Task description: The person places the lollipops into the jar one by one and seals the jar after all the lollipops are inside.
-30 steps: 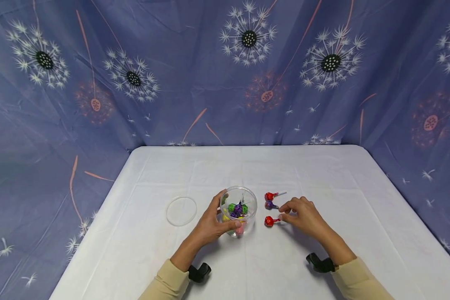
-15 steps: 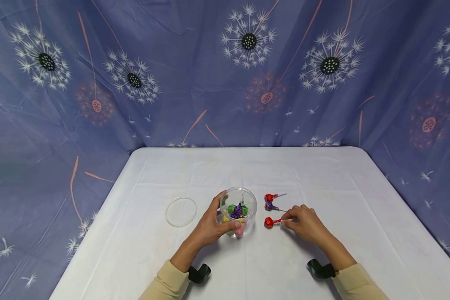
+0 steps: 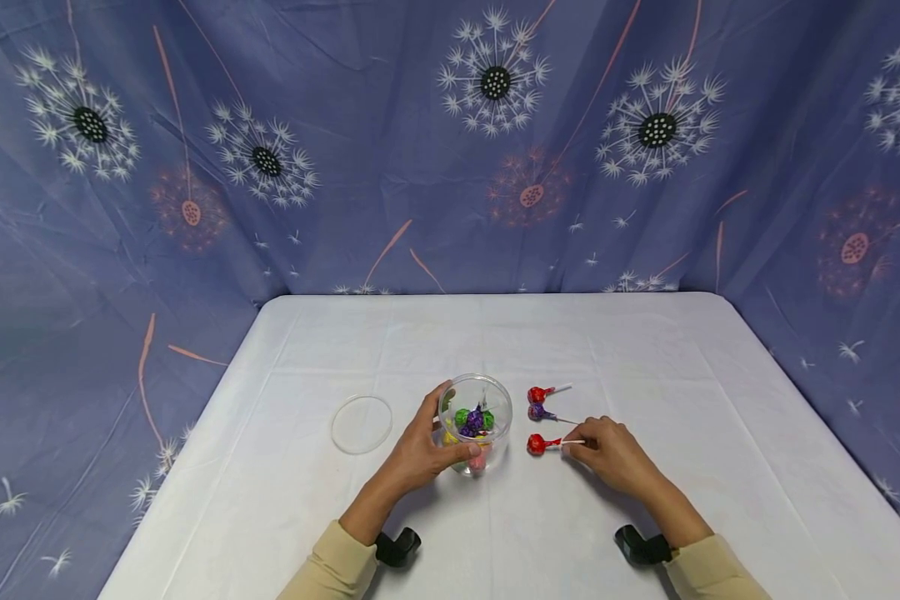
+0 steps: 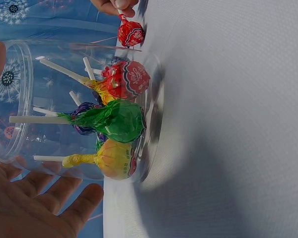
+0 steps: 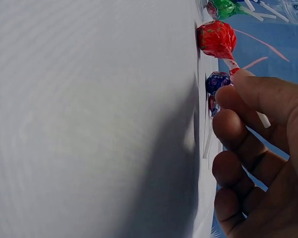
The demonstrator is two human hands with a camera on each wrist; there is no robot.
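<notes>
My left hand (image 3: 420, 450) gripping clear lolly jar (image 3: 476, 421), steadying it. My right hand (image 3: 607, 454) pinching stick of near red lollipop (image 3: 537, 444) lying on white table (image 3: 645, 367), right of jar.

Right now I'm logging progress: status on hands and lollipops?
Left hand grips jar. Right hand pinches red lollipop by its stick, on table. Two lollipops lie alongside.

Red lollipop (image 3: 537, 445) (dandelion-print backdrop (image 3: 450, 142)).

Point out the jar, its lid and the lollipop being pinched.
jar (image 3: 495, 392): head view, far rim.
lid (image 3: 362, 423): head view, centre of the disc.
lollipop (image 3: 536, 445): head view, red wrapped head.
</notes>
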